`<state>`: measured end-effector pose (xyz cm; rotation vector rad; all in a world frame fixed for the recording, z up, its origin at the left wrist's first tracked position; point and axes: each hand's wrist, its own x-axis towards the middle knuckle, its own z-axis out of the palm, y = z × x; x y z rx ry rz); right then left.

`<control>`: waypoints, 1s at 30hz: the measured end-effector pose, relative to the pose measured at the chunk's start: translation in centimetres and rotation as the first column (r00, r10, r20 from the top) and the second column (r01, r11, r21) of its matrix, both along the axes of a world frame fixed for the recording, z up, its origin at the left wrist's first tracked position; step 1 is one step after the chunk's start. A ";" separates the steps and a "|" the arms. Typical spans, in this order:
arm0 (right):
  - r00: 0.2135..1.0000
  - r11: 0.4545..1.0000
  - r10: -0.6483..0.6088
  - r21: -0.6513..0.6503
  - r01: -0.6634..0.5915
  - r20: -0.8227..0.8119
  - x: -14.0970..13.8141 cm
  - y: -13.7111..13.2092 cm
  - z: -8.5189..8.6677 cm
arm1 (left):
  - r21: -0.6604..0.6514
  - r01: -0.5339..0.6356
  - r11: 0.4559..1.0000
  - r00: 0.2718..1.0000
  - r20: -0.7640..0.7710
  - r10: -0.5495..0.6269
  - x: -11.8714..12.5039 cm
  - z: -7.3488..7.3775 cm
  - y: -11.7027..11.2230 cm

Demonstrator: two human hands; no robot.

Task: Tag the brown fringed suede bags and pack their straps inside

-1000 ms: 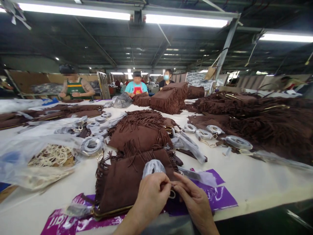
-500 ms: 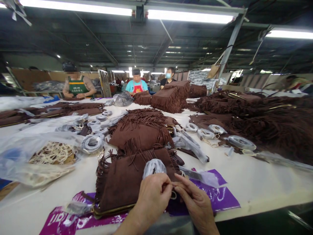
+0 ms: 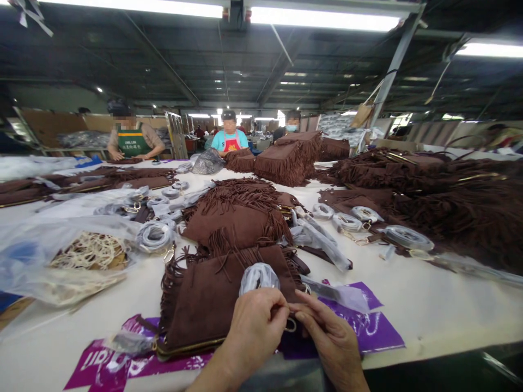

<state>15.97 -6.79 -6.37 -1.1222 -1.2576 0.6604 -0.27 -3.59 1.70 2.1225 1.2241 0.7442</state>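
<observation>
In the head view, my left hand is closed in a pinch over the right part of a brown fringed bag. Its fingertips meet those of my right hand, also pinching. A thin white cord loops out just below the joined fingertips; the rest is hidden by my fingers. Beyond my left knuckles a plastic-wrapped coiled strap rests on the bag. The bag lies with its brass zipper toward me, on a purple printed plastic bag.
A clear plastic bag of cream cords lies at left. Wrapped coiled straps are scattered about. More fringed bags are stacked ahead, and a large pile stands at right. Several people, including one in a green apron, are across the table.
My hands keep the same pinch at nearly the same spot. The view has shifted slightly. The person in the green apron has moved their hands a little.
</observation>
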 end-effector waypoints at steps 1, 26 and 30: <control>1.000 1.000 0.003 0.008 -0.003 0.014 0.1 0.0 0.0 | 0.003 -0.004 1.000 1.000 -0.011 0.004 0.0 0.0 0.0; 0.996 0.996 0.091 -0.004 -0.091 0.016 -0.2 0.6 0.0 | 0.112 -0.007 0.994 0.996 -0.088 0.017 -0.1 -1.6 -0.3; 0.992 0.992 0.126 -0.019 -0.125 0.028 0.1 0.6 0.6 | 0.099 0.002 0.995 0.998 -0.067 0.004 -0.1 -1.3 -0.3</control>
